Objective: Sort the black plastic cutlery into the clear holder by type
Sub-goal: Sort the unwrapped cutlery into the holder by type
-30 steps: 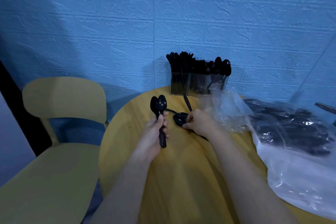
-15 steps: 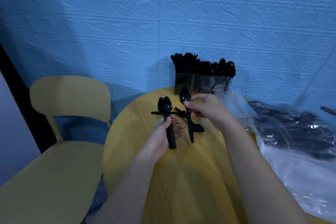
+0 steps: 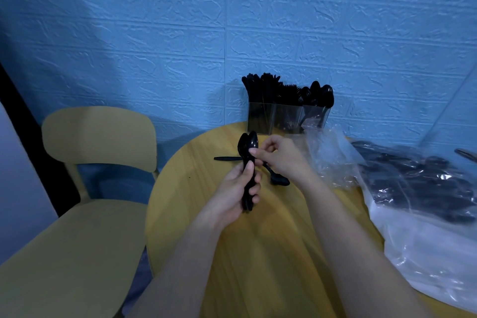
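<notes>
My left hand (image 3: 238, 190) grips a small bunch of black plastic spoons (image 3: 248, 146) upright by their handles, bowls up, above the round wooden table (image 3: 258, 253). My right hand (image 3: 282, 156) pinches the neck of the front spoon in that bunch. Beneath the hands a black spoon (image 3: 277, 178) and another black piece (image 3: 227, 159) lie on the table. The clear holder (image 3: 286, 117) stands at the table's far edge against the wall, its compartments filled with black cutlery, spoons at the right end.
A crumpled clear plastic bag (image 3: 333, 160) lies right of my hands. A large bag of black cutlery (image 3: 423, 183) covers the table's right side. A yellow chair (image 3: 85, 188) stands to the left. The blue brick-pattern wall is close behind.
My right hand lifted a spoon off the table and brought it left against the spoons in my left hand, where the two hands now meet. The view shifted slightly.
</notes>
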The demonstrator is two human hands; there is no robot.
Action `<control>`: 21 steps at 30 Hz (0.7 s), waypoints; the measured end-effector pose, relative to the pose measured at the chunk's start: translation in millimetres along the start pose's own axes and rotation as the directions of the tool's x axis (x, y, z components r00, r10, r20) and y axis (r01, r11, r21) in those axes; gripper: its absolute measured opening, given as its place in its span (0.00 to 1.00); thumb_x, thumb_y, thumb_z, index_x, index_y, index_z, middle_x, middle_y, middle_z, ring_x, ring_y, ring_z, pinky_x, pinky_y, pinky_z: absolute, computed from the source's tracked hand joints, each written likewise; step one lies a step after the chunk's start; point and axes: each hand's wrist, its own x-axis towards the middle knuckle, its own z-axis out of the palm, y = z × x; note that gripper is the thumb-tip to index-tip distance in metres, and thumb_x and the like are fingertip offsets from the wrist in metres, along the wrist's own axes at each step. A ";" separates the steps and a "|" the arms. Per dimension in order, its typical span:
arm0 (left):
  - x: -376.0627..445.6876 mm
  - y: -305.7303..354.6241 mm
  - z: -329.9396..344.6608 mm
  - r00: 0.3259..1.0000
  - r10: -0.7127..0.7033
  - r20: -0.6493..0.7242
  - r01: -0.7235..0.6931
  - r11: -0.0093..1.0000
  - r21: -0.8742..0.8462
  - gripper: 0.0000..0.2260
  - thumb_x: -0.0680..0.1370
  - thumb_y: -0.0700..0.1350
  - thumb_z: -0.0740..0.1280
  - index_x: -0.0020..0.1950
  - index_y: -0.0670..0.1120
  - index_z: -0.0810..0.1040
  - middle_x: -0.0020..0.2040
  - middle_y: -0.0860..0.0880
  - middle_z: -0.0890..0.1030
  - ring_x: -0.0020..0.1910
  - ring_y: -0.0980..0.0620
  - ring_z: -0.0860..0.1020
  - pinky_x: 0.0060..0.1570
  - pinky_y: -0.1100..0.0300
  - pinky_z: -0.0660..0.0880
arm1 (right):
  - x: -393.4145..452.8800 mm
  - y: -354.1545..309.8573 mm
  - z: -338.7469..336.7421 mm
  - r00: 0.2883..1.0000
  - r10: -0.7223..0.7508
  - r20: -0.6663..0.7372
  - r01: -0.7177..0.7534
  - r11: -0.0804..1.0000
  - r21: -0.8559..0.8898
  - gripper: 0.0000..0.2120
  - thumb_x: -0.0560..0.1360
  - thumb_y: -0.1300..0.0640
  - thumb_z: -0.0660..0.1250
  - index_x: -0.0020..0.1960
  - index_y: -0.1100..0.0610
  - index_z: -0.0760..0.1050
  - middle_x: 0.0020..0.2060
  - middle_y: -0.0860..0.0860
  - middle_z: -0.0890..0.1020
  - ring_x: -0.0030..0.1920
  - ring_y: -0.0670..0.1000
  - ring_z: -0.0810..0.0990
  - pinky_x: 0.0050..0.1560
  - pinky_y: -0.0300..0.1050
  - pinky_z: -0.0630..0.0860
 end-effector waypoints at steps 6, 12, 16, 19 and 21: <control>1.8 1.4 -4.9 0.990 0.014 -0.141 -0.023 0.998 -0.058 0.10 0.82 0.48 0.57 0.51 0.45 0.75 0.31 0.52 0.68 0.26 0.58 0.64 0.26 0.65 0.64 | -3.9 11.7 -28.1 0.983 0.174 0.057 -0.131 0.887 -0.443 0.13 0.76 0.49 0.67 0.49 0.60 0.77 0.40 0.52 0.78 0.41 0.50 0.76 0.41 0.44 0.72; 4.0 2.2 -9.9 0.973 -0.011 -0.232 -0.011 0.995 -0.095 0.10 0.83 0.48 0.56 0.51 0.46 0.75 0.31 0.52 0.71 0.26 0.57 0.67 0.27 0.63 0.66 | -10.3 8.8 -23.9 0.875 0.435 0.210 -0.250 0.780 -0.574 0.17 0.77 0.48 0.65 0.53 0.62 0.77 0.39 0.54 0.81 0.41 0.51 0.80 0.44 0.43 0.78; 3.8 1.3 -10.9 0.970 -0.026 -0.241 0.002 0.995 -0.097 0.10 0.83 0.48 0.57 0.51 0.46 0.76 0.31 0.52 0.72 0.27 0.56 0.68 0.30 0.61 0.67 | -11.8 7.6 -21.2 0.845 0.491 0.211 -0.413 0.851 -0.325 0.06 0.77 0.61 0.65 0.53 0.61 0.72 0.34 0.56 0.80 0.28 0.48 0.78 0.24 0.37 0.74; 3.1 1.3 -11.0 0.971 -0.038 -0.235 0.015 0.995 -0.096 0.10 0.83 0.48 0.57 0.52 0.46 0.76 0.32 0.52 0.72 0.28 0.56 0.68 0.31 0.61 0.67 | -10.8 7.7 -25.4 0.884 0.448 0.130 -0.419 0.886 -0.199 0.03 0.78 0.65 0.62 0.52 0.62 0.72 0.35 0.59 0.81 0.27 0.50 0.81 0.27 0.41 0.79; 2.1 1.8 -11.3 0.971 -0.053 -0.232 0.029 0.994 -0.103 0.10 0.83 0.48 0.56 0.52 0.46 0.75 0.33 0.52 0.72 0.29 0.56 0.68 0.31 0.61 0.67 | -8.2 8.2 -33.7 0.944 0.329 -0.033 -0.329 0.929 -0.169 0.03 0.79 0.65 0.61 0.50 0.61 0.73 0.35 0.58 0.82 0.29 0.50 0.82 0.29 0.41 0.80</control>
